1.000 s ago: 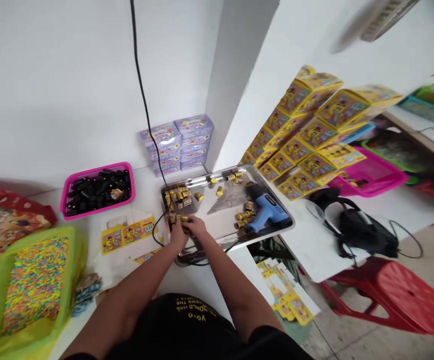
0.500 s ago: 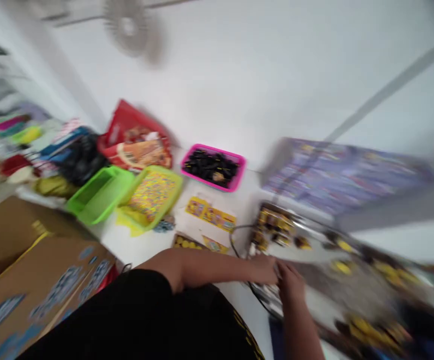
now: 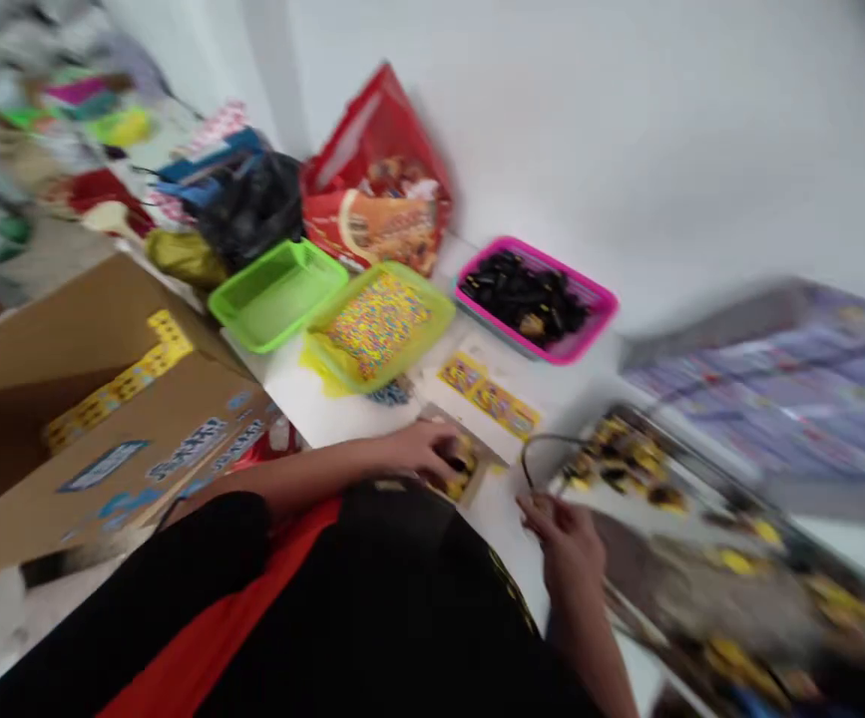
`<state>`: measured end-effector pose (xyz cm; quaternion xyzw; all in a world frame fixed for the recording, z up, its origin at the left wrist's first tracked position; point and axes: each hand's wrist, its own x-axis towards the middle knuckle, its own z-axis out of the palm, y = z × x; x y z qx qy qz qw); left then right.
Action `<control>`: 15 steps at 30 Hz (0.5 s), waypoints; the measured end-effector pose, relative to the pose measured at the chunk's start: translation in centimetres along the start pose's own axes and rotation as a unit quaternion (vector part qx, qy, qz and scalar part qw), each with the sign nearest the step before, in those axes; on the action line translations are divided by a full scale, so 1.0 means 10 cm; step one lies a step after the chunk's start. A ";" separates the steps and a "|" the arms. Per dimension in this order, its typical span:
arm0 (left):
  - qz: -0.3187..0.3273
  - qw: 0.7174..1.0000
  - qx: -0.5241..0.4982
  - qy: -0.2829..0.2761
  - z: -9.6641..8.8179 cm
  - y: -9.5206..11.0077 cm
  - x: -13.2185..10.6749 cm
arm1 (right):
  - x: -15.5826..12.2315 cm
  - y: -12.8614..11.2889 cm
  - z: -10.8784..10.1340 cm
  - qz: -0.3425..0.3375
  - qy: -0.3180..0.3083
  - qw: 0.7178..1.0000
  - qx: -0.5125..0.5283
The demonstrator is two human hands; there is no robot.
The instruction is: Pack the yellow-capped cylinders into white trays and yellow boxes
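My left hand (image 3: 428, 452) reaches into a small cardboard box (image 3: 477, 489) on the white table, its fingers curled over a small yellow-and-black piece (image 3: 465, 457) among other yellow pieces. Blur hides what kind of piece it is. My right hand (image 3: 563, 529) is at the near edge of the conveyor (image 3: 646, 558), thumb and fingers pinched together. Whatever they hold, if anything, is too small to make out. A black cable (image 3: 528, 454) curves just beyond those fingertips. Several yellow-and-dark pieces (image 3: 631, 454) lie in a cluster at the conveyor's end.
Yellow printed cards (image 3: 488, 397) lie beyond the box. Behind stand a pink basket (image 3: 601, 299) of black pieces, a yellow-green basket (image 3: 436, 317) of colourful bits, a green basket (image 3: 267, 299) and a red bag (image 3: 372, 214). An open carton (image 3: 178, 439) is at left, purple sheeting (image 3: 798, 369) at right.
My hands were together at the conveyor's end; the left has moved away left into the small box. My right hand stays by the conveyor. The view has swung left.
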<state>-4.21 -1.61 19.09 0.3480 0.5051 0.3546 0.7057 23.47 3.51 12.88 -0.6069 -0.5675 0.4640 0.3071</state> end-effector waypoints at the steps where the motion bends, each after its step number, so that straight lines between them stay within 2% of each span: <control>1: -0.009 0.999 -0.005 0.035 -0.16 -0.07 -0.07 | -0.05 0.02 0.08 0.015 0.004 1.000 0.008; 3: -0.036 0.995 0.017 0.087 -0.36 -0.22 -0.09 | -0.14 0.05 0.24 -0.017 -0.021 1.000 0.008; 5: -0.075 0.988 0.083 0.108 -0.41 -0.35 -0.01 | -0.19 0.04 0.42 -0.071 -0.061 0.995 -0.024; 7: -0.101 0.976 0.153 0.114 -0.41 -0.41 0.10 | -0.18 0.02 0.63 -0.095 -0.095 0.988 -0.072; 11: -0.101 0.963 0.210 0.132 -0.45 -0.43 0.27 | 0.05 -0.02 1.05 -0.083 -0.116 0.973 -0.181; 15: -0.091 0.956 0.224 0.165 -0.51 -0.45 0.31 | 0.37 -0.10 1.39 -0.123 -0.134 0.953 -0.243</control>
